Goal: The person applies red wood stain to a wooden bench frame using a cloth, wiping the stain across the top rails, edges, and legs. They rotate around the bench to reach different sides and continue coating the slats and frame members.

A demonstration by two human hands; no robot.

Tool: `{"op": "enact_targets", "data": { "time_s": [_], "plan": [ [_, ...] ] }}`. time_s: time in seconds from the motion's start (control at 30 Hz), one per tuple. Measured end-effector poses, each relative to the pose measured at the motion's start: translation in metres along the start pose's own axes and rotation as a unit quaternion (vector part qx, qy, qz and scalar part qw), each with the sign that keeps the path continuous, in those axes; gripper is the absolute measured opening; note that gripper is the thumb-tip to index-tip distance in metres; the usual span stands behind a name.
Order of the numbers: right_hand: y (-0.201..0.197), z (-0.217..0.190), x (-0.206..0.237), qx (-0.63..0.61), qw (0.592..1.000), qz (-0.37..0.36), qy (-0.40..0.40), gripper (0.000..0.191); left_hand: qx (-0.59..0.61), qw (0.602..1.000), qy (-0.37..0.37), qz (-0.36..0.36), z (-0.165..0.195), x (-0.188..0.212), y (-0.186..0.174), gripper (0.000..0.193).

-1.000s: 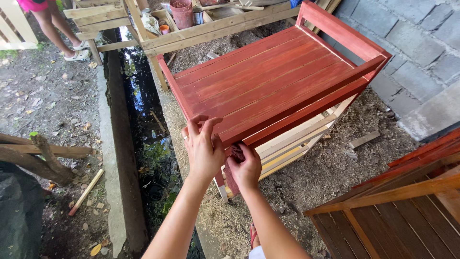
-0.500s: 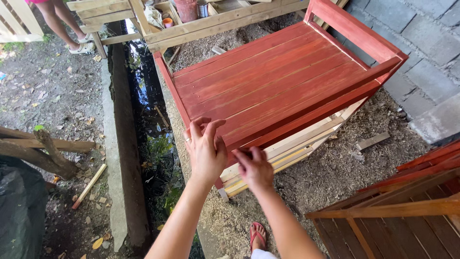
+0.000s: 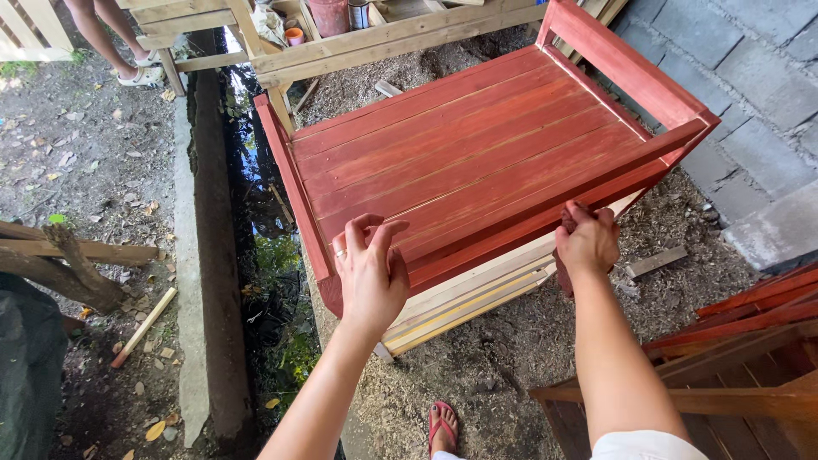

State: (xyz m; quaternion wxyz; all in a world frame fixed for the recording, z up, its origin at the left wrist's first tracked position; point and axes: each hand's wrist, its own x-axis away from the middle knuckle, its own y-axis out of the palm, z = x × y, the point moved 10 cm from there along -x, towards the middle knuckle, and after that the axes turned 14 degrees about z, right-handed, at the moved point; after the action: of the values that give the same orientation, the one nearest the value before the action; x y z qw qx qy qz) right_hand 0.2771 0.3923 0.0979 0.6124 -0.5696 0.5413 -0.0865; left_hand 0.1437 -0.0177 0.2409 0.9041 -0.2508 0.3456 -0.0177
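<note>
The left hand [image 3: 371, 273] rested with spread fingers on the near rail of the red slatted wooden bench [image 3: 477, 162], thumb and fingertips pressed against the front edge but not wrapped round it. The right hand [image 3: 586, 243] was closed over the same rail farther along, fingers curled on the wood; the two hands sat well apart. The bench lay tipped on the sawdust-strewn ground [image 3: 528, 341], its stained slats facing up and pale unpainted boards [image 3: 469, 298] showing beneath the near edge. A red sandal [image 3: 441, 426] showed below, between the arms. To the left ran a concrete drain channel [image 3: 247, 281] with dark water and weeds. More red slatted furniture [image 3: 733, 358] stood at the right, near a grey block wall [image 3: 750, 77]. Another person's legs [image 3: 119, 34] stood far off, top left.
</note>
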Motion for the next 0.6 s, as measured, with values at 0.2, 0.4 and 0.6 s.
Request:
{"op": "enact_targets", "data": {
  "time_s": [0.2, 0.4, 0.6],
  "plan": [
    [-0.002, -0.062, 0.056, -0.112, 0.993, -0.014, -0.029, 0.042, 0.0, 1.0, -0.011, 0.011, -0.004, 0.002, -0.006, 0.051],
    [-0.024, -0.178, 0.165, -0.125, 0.981, -0.099, -0.11, 0.046, -0.005, 1.0, -0.013, 0.011, -0.015, 0.007, -0.015, 0.05],
    [-0.065, -0.274, 0.232, -0.232, 0.95, -0.105, -0.183, 0.05, -0.007, 1.0, -0.006, 0.026, -0.031, 0.006, -0.031, 0.047]
  ]
}}
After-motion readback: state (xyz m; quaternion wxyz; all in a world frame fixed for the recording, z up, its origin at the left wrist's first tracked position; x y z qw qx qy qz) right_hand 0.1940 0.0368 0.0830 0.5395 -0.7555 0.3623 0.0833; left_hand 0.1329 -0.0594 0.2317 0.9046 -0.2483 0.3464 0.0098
